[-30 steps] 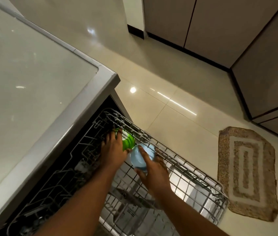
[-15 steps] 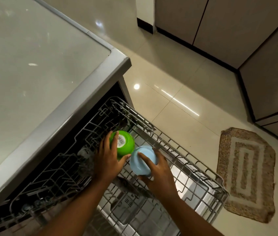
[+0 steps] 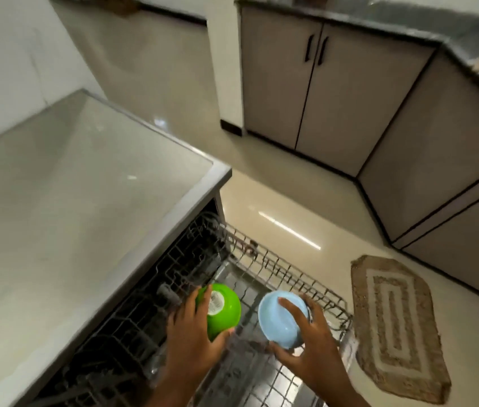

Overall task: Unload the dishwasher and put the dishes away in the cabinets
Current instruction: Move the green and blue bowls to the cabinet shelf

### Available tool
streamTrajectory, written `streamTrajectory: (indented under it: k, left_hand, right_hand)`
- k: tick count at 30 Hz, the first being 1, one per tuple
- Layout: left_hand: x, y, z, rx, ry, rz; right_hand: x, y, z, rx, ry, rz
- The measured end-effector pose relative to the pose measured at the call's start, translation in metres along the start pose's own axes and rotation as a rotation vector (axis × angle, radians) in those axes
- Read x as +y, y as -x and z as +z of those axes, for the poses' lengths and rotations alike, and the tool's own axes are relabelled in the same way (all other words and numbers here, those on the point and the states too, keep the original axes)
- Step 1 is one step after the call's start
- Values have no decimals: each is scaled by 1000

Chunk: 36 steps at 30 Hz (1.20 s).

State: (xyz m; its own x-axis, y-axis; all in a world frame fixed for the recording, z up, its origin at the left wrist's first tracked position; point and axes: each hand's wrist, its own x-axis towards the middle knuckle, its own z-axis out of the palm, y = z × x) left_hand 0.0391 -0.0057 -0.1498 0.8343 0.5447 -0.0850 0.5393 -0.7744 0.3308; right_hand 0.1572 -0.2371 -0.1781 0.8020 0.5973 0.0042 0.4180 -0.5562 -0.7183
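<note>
Bowls clear the rack (image 3: 291, 277): left hand (image 3: 191, 342) grips green bowl (image 3: 222, 311), right hand (image 3: 308, 348) grips blue bowl (image 3: 281, 321). Risk: fingertip-only hold on wet rims could slip en route to cabinets (image 3: 320, 92).

Two bare forearms, no sleeves, left hand (image 3: 192, 333), right hand (image 3: 310, 352), no rings or watch visible

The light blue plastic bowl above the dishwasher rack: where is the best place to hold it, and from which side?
Hold the light blue plastic bowl by its rim, coming from the person's right side. It is tilted, its base turned toward the camera, so the rounded wall gives no edge. The right hand already takes this grip: fingers over the base, thumb under the lower rim.
</note>
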Motion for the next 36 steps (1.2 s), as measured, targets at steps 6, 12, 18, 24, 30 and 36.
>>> streamTrajectory:
  k: [6,12,18,24,30,36]
  left_hand:
    - [35,33,-98,-29,54,137]
    - [71,59,-171,52,63,192]
    - [99,89,-228,178,98,133]
    - [114,143,-264,282,205,9]
    - [98,214,-289,417,250,-117]
    - [38,305,-307,561,280,-299]
  right_hand:
    - [-68,37,-102,144,56,74]
    - [-118,52,-172,132,158,44]
    - [-152,51,-214,68,259,-157]
    - [-182,62,-249,24,263,-299]
    - [-223,69,-249,-48,268,-458]
    - [-303,87,-187,-181,203,-686]
